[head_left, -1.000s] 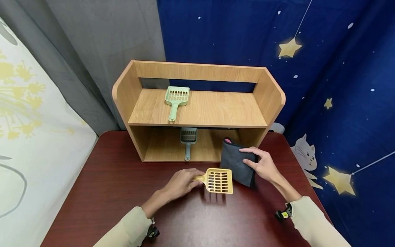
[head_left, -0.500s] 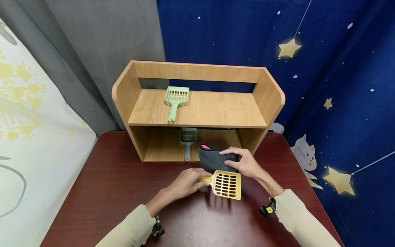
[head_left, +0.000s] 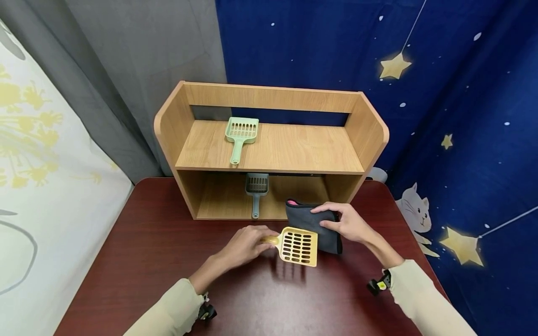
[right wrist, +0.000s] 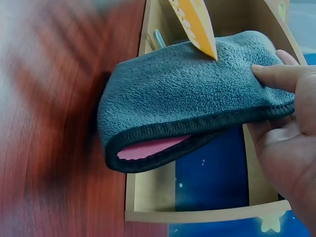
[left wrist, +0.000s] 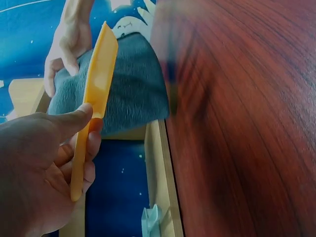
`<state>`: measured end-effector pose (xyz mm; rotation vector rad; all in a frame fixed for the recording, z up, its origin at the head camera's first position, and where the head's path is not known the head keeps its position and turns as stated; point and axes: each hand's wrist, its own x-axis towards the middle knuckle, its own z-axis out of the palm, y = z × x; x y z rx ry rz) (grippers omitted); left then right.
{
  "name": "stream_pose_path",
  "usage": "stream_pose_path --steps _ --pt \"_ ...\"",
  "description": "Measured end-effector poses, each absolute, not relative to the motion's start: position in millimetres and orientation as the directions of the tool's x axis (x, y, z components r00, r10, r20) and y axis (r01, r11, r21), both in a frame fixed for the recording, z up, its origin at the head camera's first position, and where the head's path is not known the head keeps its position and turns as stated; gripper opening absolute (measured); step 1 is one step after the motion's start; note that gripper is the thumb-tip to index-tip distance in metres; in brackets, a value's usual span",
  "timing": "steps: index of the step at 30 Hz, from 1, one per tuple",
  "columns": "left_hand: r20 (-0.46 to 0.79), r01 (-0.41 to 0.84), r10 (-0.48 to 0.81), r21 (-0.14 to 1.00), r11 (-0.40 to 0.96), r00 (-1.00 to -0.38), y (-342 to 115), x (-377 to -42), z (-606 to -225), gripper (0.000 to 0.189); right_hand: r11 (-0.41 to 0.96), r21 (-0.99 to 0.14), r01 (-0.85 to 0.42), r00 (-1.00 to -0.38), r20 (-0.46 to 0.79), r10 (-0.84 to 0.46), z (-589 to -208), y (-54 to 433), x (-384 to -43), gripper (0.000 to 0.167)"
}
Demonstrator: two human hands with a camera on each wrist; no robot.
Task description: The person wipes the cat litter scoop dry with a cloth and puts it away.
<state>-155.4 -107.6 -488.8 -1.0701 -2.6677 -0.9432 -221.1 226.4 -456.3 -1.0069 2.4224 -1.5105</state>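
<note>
In the head view my left hand [head_left: 250, 245] grips the handle of a yellow slotted litter scoop [head_left: 297, 246], its head pointing right above the table. The left wrist view has the scoop [left wrist: 101, 74] edge-on, with the thumb pressed along it. My right hand [head_left: 346, 223] pinches a folded dark grey cloth [head_left: 304, 217] by its upper right part. Pink lining shows inside the fold of the cloth [right wrist: 197, 94] in the right wrist view. The scoop head overlaps the cloth; whether they touch I cannot tell.
A two-tier wooden shelf [head_left: 269, 170] stands at the table's back. On its upper board lies a green litter scoop [head_left: 241, 133]; a grey-blue litter scoop [head_left: 256, 186] lies on the lower one. The dark red table [head_left: 159, 261] extends in front, with curtains behind.
The cloth and right hand swung left, then partly back right. The yellow scoop shifted right and returned left. Both hands have kept their hold throughout.
</note>
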Motion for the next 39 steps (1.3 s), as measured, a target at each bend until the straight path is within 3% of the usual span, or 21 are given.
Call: stream_pose_path --steps 11,17,30,39 --pt "0.299 0.66 0.617 0.551 0.511 -0.728 -96.0 -160.3 -486.5 0.03 0.216 -0.847 -0.486 -0.754 0.282 -0.593 -451.1 197.1 -223.7 0.034" --pt "0.308 0.669 0.613 0.519 0.532 -0.727 -88.6 -161.3 -484.8 0.031 0.203 -0.838 -0.507 -0.746 0.308 -0.591 -448.9 182.9 -223.5 0.034" --pt "0.329 0.649 0.57 0.516 0.559 -0.753 -103.7 -160.4 -486.7 0.029 0.304 -0.864 -0.401 -0.838 0.213 -0.502 -449.2 220.8 -214.6 0.035" --pt "0.35 0.625 0.526 0.54 0.564 -0.775 -107.2 -162.2 -490.9 0.03 0.378 -0.81 -0.448 -0.868 0.293 -0.401 -452.7 236.6 -211.7 0.037"
